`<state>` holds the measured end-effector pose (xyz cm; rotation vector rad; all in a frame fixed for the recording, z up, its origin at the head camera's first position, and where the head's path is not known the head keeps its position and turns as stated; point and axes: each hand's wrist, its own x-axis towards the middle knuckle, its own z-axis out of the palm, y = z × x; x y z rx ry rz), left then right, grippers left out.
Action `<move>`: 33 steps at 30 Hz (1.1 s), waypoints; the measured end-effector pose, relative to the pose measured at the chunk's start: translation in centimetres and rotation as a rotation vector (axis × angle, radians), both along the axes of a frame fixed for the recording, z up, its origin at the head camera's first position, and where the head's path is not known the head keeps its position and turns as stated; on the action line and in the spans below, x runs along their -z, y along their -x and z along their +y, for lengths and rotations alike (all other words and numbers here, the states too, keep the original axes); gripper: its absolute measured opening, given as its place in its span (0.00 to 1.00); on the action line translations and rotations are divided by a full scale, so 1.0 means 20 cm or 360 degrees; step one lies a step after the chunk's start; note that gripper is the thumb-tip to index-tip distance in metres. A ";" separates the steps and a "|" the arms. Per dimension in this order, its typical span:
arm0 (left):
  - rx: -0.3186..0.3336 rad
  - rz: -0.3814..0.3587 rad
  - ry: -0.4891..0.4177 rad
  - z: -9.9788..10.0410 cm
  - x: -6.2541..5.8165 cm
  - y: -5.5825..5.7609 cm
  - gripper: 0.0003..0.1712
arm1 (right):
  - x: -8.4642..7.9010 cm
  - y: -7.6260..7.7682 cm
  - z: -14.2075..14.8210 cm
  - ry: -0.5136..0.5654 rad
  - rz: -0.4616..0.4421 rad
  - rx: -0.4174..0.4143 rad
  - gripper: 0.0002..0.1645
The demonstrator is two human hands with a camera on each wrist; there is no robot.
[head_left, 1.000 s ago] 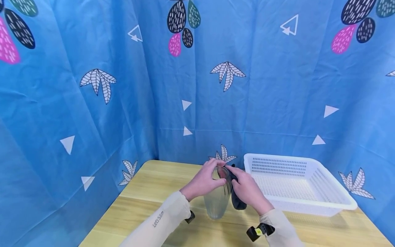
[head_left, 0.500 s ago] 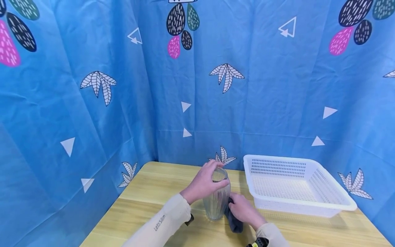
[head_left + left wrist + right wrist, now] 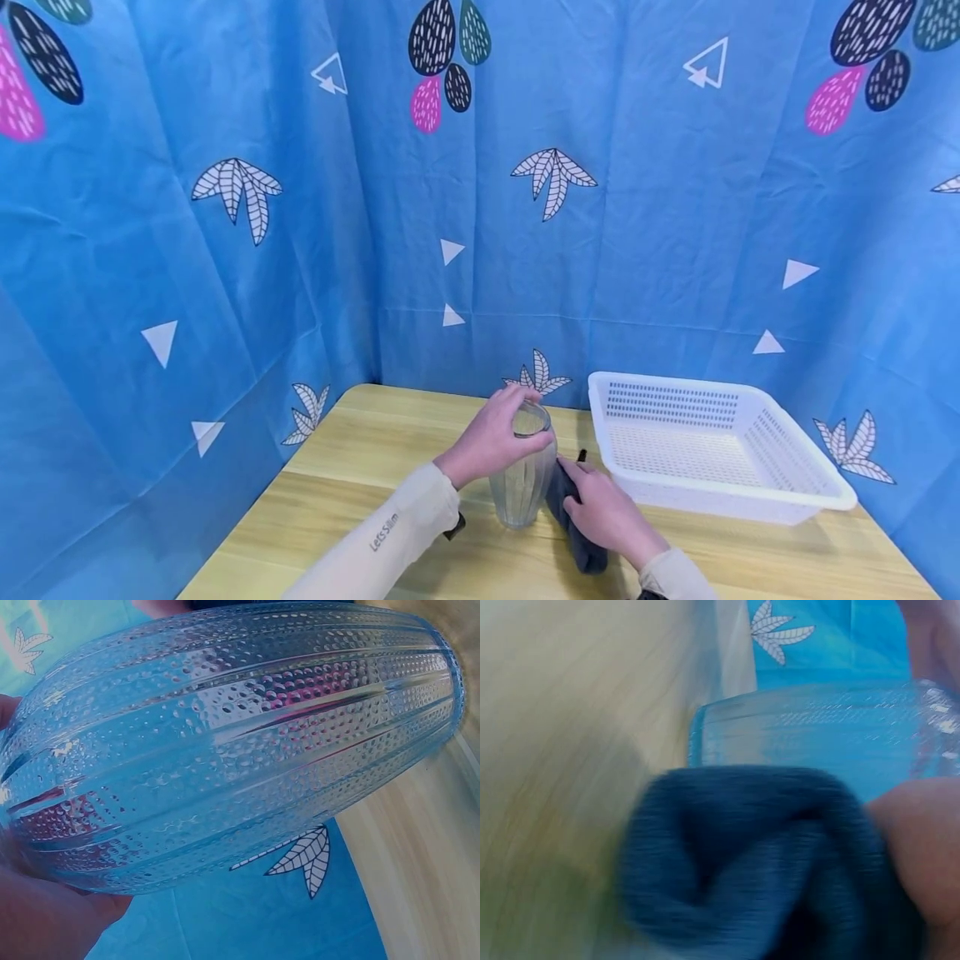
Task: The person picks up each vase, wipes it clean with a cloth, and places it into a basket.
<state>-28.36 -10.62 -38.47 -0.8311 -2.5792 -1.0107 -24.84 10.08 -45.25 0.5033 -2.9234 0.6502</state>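
Observation:
A clear ribbed glass vase (image 3: 519, 487) with a dimpled surface stands close over the wooden table. My left hand (image 3: 495, 437) grips it near the rim, thumb on the near side and fingers on the far side. In the left wrist view the vase (image 3: 240, 750) fills most of the picture. My right hand (image 3: 606, 510) holds a folded dark grey cloth (image 3: 576, 525) against the vase's right side. The right wrist view shows the cloth (image 3: 742, 855) bunched and blurred in front of the glass.
A white perforated plastic basket (image 3: 720, 492) stands on the wooden table (image 3: 315, 500) to the right of the hands. Behind and left of the table hangs a blue patterned curtain (image 3: 465, 192).
My right hand and the cloth went from the vase's rim down along its right side, then slightly back up and right. My left hand keeps its grip near the rim.

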 end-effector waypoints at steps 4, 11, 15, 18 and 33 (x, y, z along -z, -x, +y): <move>-0.0012 0.0022 0.0012 0.00 0.00 0.00 0.31 | -0.03 -0.04 0.00 -0.0085 0.0065 0.0000 0.36; -0.0021 0.0043 0.0024 -0.01 -0.01 0.01 0.33 | 0.00 -0.08 -0.02 -0.0206 0.0083 -0.0055 0.44; -0.0019 0.0027 0.0028 -0.01 -0.01 0.01 0.32 | 0.04 -0.06 -0.02 -0.0202 0.0226 -0.0094 0.42; -0.0020 0.0020 0.0032 0.00 0.00 0.00 0.32 | 0.05 -0.04 -0.01 -0.0218 0.0419 -0.0053 0.42; -0.0023 0.0046 0.0048 0.01 0.00 0.00 0.31 | 0.01 -0.10 0.01 -0.0270 0.0603 0.0005 0.35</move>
